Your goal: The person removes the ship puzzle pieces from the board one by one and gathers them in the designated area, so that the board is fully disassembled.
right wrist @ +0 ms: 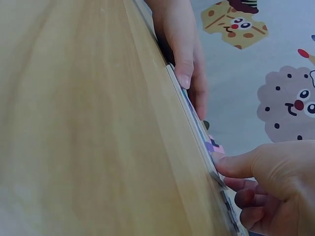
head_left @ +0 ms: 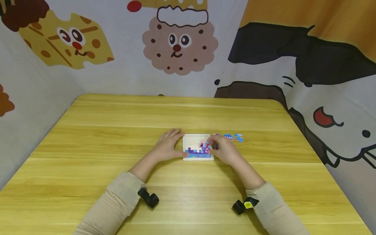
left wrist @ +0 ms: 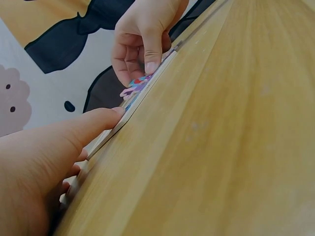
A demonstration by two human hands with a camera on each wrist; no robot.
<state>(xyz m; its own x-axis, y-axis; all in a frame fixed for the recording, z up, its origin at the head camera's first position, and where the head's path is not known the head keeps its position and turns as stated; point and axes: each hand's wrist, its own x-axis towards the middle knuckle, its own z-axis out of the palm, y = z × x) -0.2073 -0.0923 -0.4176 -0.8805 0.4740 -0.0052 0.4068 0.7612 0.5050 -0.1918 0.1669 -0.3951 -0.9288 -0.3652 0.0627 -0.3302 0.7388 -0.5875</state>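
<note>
A small jigsaw puzzle board [head_left: 196, 137] with a pale frame lies on the table between the hands. Pieces showing a purple boat on blue water [head_left: 197, 156] fill its near part; bare backing shows behind them. The left hand [head_left: 168, 146] spans the board's left side, its straight thumb resting on the near left corner and its fingers at the far left corner. At the right side, the right hand [head_left: 225, 149] pinches a colourful puzzle piece [left wrist: 138, 82] between thumb and fingers. That piece is tilted over the board, and the fingers partly hide it.
Several loose puzzle pieces [head_left: 235, 137] lie right of the board, some partly behind the right hand. The wooden table [head_left: 188, 195] extends around the board. A cartoon-printed cloth [head_left: 123, 78] hangs beyond its far edge. Each sleeve carries a black wrist camera [head_left: 152, 199].
</note>
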